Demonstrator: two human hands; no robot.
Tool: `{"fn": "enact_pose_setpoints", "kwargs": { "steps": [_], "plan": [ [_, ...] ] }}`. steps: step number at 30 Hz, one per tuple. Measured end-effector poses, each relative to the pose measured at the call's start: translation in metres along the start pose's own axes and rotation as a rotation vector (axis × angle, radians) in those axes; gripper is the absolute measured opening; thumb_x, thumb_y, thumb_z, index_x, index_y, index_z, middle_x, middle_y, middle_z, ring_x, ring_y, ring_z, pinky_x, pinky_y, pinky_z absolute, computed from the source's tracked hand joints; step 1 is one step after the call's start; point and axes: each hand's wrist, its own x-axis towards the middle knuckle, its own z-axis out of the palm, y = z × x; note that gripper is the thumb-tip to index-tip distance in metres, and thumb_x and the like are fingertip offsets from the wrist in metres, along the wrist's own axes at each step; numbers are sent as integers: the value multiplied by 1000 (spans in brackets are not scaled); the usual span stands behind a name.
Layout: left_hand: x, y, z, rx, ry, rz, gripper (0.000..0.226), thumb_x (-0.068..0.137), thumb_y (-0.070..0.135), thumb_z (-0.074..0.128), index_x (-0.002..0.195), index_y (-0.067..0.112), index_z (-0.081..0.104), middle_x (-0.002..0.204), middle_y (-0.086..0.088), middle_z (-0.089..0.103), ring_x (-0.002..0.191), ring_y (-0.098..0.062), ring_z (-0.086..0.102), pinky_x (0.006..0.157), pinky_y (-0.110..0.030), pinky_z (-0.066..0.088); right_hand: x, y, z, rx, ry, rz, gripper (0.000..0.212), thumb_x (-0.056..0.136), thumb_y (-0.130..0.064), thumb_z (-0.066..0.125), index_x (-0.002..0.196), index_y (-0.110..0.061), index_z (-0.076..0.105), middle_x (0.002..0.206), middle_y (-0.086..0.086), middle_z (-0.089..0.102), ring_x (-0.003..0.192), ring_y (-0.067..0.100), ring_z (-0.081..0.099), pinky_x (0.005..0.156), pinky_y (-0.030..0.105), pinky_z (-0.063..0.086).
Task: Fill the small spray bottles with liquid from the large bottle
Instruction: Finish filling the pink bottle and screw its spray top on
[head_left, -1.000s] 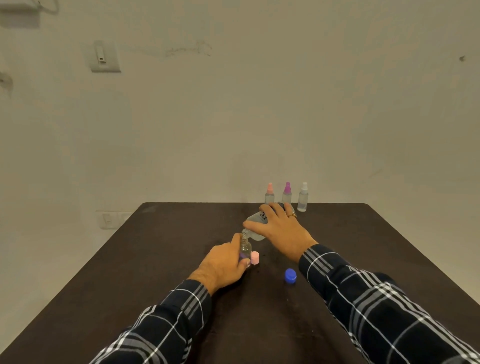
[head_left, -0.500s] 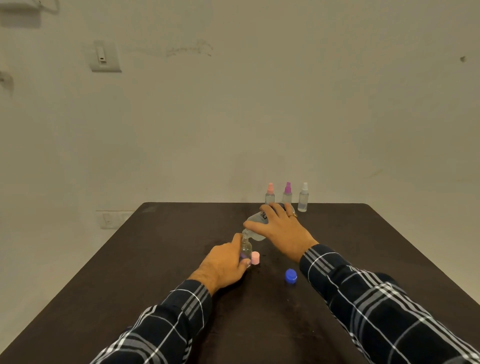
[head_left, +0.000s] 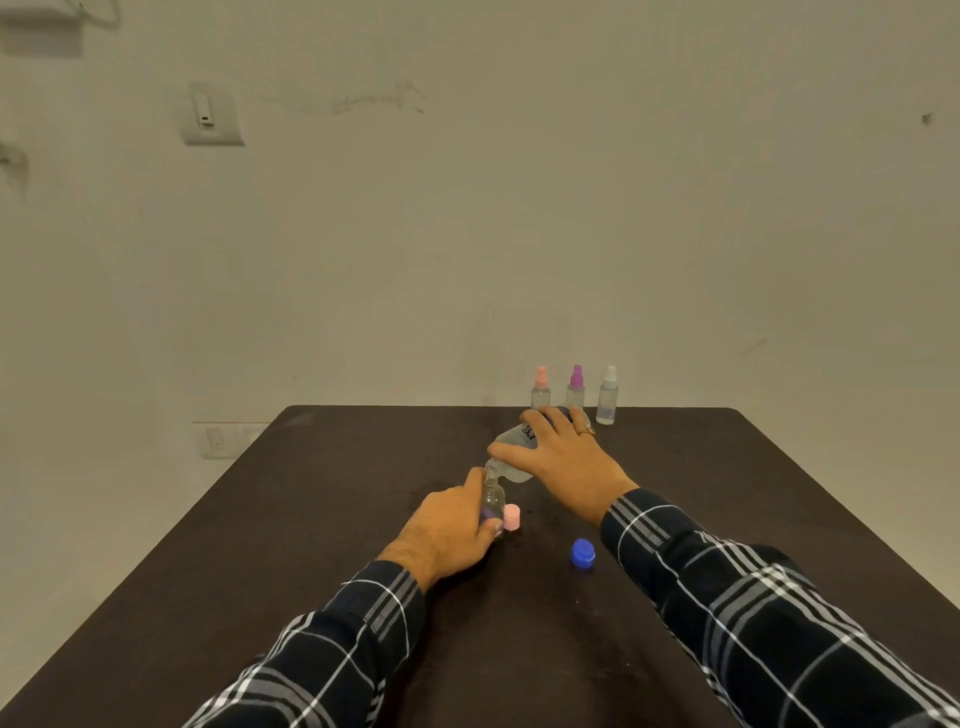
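The right hand (head_left: 563, 457) grips the large bottle (head_left: 511, 454), tipped so its mouth meets the neck of the small spray bottle (head_left: 492, 500), which the left hand (head_left: 449, 530) clasps upright on the table (head_left: 260, 545). The neck is narrow, so a steeper tilt could send liquid down the outside; overfilling is likely too, fingers hiding the level; the pink cap (head_left: 512, 517), just beside that bottle, could get wet or knocked.

spray bottles: 4, three capped at far edge (head_left: 542, 388) (head_left: 575, 387) (head_left: 608, 395), one open (head_left: 492, 500) | large bottle: 1 (head_left: 511, 451) | loose caps: 2, pink (head_left: 512, 517), blue (head_left: 583, 553) | hands: 2 (head_left: 451, 530) (head_left: 566, 462)
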Motion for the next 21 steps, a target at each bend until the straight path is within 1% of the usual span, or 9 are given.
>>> {"fn": "enact_pose_setpoints", "kwargs": {
  "steps": [5, 8, 15, 18, 21],
  "plan": [
    [-1, -1, 0, 5, 5, 4, 69, 99, 41, 56, 153, 16, 21, 129, -7, 63, 107, -22, 65, 97, -40, 54, 0, 0, 3, 0, 4, 7, 88, 84, -2, 73, 146, -43, 28, 147, 22, 36, 137, 45, 32, 109, 67, 30],
    [0, -1, 1, 9, 7, 6, 70, 98, 42, 56, 153, 17, 22, 127, -6, 64, 106, -21, 65, 96, -40, 54, 0, 0, 3, 5, 9, 8, 88, 83, 1, 73, 145, -43, 29, 145, 22, 38, 135, 45, 34, 108, 67, 32],
    [-1, 0, 0, 0, -2, 4, 68, 99, 41, 56, 152, 17, 22, 129, -7, 63, 107, -22, 65, 98, -40, 54, 0, 0, 0, 11, -24, 6, 86, 88, 1, 67, 148, -43, 24, 150, 22, 31, 141, 45, 26, 112, 67, 25],
    [-1, 0, -1, -2, -8, -1, 67, 99, 40, 56, 152, 17, 23, 128, -6, 64, 107, -21, 65, 97, -40, 54, 0, 0, 1, 5, -16, 4, 86, 88, 3, 66, 148, -43, 24, 150, 22, 32, 140, 45, 27, 112, 68, 24],
    [-2, 0, -1, 14, 12, 22, 66, 98, 40, 56, 150, 16, 24, 122, -6, 65, 103, -23, 65, 95, -41, 54, 0, 0, 3, -2, -15, 3, 86, 88, 4, 65, 148, -43, 26, 149, 22, 33, 139, 45, 28, 112, 69, 24]
  ]
}}
